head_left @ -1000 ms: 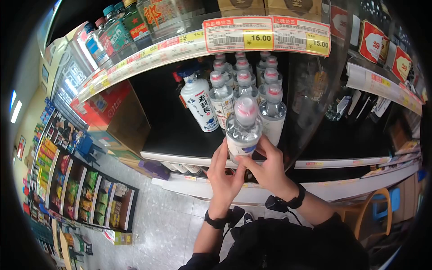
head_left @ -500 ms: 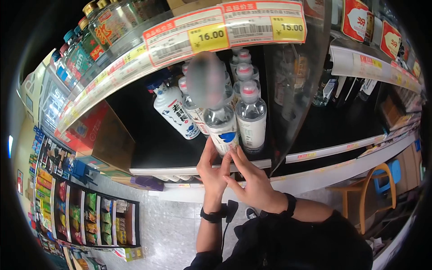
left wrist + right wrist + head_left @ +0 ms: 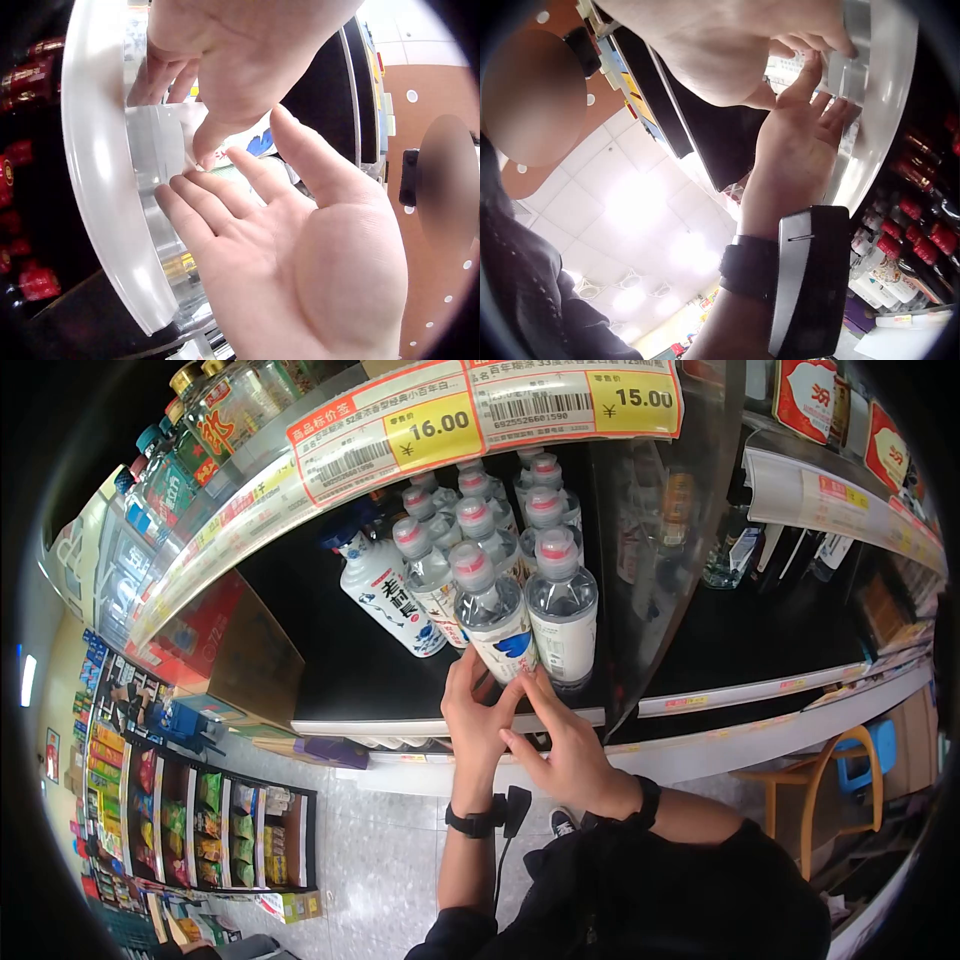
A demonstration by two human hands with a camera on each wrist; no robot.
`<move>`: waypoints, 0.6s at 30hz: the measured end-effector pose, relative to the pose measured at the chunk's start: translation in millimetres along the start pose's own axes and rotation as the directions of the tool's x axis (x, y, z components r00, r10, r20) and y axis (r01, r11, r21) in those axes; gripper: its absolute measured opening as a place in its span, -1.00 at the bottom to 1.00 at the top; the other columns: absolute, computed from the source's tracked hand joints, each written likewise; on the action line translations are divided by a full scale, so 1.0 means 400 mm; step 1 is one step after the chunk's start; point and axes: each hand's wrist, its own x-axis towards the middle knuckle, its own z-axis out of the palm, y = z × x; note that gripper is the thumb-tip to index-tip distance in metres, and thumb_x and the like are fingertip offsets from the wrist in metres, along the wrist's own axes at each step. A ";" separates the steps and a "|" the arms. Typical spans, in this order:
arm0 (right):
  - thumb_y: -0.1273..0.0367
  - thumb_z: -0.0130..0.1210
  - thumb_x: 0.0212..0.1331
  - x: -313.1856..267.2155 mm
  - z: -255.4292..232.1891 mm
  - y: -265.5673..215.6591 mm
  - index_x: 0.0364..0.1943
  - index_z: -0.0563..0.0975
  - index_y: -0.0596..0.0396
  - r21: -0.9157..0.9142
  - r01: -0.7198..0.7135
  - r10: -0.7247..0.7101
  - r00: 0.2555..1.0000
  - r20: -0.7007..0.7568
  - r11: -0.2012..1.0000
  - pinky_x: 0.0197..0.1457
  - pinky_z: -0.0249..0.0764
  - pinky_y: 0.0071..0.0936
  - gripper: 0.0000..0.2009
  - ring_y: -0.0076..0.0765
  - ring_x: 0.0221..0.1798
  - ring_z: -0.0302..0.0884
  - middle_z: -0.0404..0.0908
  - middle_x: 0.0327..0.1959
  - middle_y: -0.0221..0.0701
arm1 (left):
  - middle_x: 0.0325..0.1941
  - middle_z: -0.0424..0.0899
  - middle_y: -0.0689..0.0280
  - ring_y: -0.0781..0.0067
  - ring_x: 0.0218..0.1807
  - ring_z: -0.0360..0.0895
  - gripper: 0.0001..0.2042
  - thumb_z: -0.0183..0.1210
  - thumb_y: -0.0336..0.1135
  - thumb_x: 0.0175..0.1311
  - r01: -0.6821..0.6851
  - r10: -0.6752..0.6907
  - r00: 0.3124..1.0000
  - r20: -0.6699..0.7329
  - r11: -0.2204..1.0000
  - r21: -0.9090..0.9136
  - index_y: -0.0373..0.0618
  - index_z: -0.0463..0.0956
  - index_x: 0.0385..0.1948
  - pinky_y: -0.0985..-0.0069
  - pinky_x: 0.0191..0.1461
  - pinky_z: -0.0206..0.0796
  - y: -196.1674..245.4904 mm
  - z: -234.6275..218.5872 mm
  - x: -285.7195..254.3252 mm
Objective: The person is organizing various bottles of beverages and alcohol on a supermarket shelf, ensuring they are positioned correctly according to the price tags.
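Now clear plastic bottle w/ red-white cap (image 3: pixel 492 615) sits upright on black shelf (image 3: pixel 340 690), front row, vs lifted 1 s ago; my left hand (image 3: pixel 478 712) & right hand (image 3: pixel 562 748) fingers straight, touching its base.

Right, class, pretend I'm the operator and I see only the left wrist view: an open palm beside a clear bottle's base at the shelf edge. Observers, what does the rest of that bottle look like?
Observer: In the head view, the bottle has a pinkish-red cap and a white label with a blue mark.
Operator: Is it standing alone?
Observer: No. It fronts a row, and the matching bottles line up behind it.
Operator: Anything different nearby?
Observer: An opaque white bottle with a blue cap stands to its left.
Operator: Any price shown?
Observer: The price tag on the shelf edge above reads 16.00.
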 end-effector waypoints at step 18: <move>0.42 0.31 0.11 -0.096 -0.173 0.026 -0.26 0.69 0.11 0.155 0.157 -0.127 0.974 -0.187 0.975 -0.27 0.63 -0.45 -0.87 -0.26 -0.39 0.71 0.74 -0.37 -0.33 | -0.30 0.62 0.23 0.47 -0.29 0.50 -0.85 0.18 -0.41 0.34 -0.050 0.124 0.919 -0.375 0.978 0.202 -0.32 0.54 -0.21 0.52 -0.18 0.35 -0.018 -0.001 -0.125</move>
